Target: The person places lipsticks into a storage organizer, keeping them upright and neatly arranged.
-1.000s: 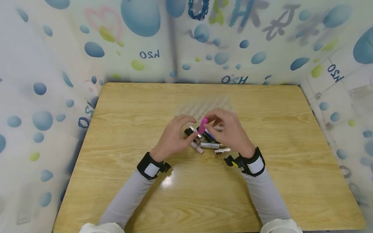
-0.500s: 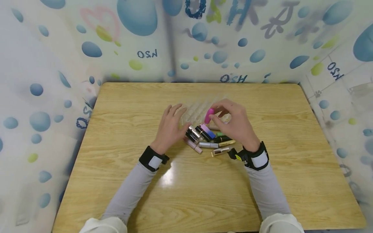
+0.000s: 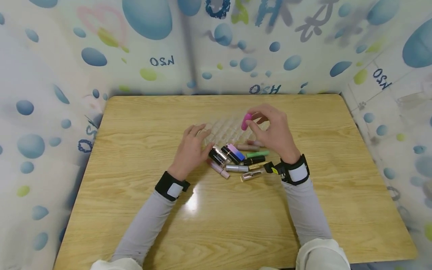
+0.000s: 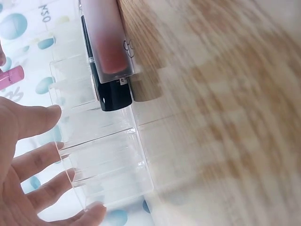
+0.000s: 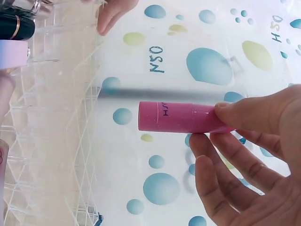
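Note:
My right hand [image 3: 276,131] pinches a bright pink lipstick tube [image 3: 246,122] between thumb and fingers. In the head view the tube slants over a clear plastic organizer [image 3: 222,129] with many small compartments. Seen from the right wrist, the pink lipstick tube [image 5: 176,117] is gripped at one end, the other end free. My left hand [image 3: 189,152] is spread at the organizer's left side. The left wrist view shows its fingertips right at the rim of the clear organizer [image 4: 106,150], holding nothing.
In front of the organizer lies a pile of cosmetic tubes: a purple-blue tube [image 3: 235,151], a green tube [image 3: 257,154], a silver tube [image 3: 237,168], a pale pink tube [image 3: 220,170] and several others. The wooden table [image 3: 216,225] meets patterned walls at the back.
My right hand has carried the pink lipstick tube up from the pile and over the organizer. My left hand has drawn back from the pile to the organizer's left side, fingers spreading.

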Tool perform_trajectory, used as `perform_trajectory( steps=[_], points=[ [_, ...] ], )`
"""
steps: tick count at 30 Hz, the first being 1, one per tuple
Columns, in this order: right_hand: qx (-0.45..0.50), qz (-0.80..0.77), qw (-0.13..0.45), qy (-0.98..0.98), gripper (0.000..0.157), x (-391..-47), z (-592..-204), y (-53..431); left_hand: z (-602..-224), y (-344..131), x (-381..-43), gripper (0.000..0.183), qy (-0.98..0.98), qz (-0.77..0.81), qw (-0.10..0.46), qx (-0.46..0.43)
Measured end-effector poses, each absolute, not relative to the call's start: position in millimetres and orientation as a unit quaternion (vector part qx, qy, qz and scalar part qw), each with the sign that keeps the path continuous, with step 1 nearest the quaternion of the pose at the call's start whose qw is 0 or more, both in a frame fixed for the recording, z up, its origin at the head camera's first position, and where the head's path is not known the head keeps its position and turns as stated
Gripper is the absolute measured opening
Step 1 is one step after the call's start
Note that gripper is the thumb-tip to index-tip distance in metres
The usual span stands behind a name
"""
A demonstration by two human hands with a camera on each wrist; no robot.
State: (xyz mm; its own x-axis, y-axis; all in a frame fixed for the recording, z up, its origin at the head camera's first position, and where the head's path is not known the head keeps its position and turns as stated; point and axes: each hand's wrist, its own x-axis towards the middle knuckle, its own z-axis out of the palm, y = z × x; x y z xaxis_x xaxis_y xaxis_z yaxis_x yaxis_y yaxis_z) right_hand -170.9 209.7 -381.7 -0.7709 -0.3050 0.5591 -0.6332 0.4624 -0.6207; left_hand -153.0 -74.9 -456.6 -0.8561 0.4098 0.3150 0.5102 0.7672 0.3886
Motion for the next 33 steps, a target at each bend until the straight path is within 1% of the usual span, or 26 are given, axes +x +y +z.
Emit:
perform_trajectory(
  steps=[10,20,27,33],
  points=[
    [0.255,0.434,0.199,-0.841,0.023,-184,-383,217,-456,-73,-154,0.043,-0.933,-0.228,0.111,-0.256],
    [0.221,0.427,0.204,-0.853,0.018,-200,-388,224,-456,-75,-152,0.042,-0.934,-0.217,0.116,-0.258],
    [0.196,0.444,0.21,-0.849,0.021,-211,-397,229,-459,-76,-153,0.042,-0.931,-0.223,0.123,-0.262],
    [0.176,0.465,0.212,-0.842,0.023,-219,-406,237,-459,-76,-155,0.043,-0.933,-0.223,0.115,-0.259]
  ],
)
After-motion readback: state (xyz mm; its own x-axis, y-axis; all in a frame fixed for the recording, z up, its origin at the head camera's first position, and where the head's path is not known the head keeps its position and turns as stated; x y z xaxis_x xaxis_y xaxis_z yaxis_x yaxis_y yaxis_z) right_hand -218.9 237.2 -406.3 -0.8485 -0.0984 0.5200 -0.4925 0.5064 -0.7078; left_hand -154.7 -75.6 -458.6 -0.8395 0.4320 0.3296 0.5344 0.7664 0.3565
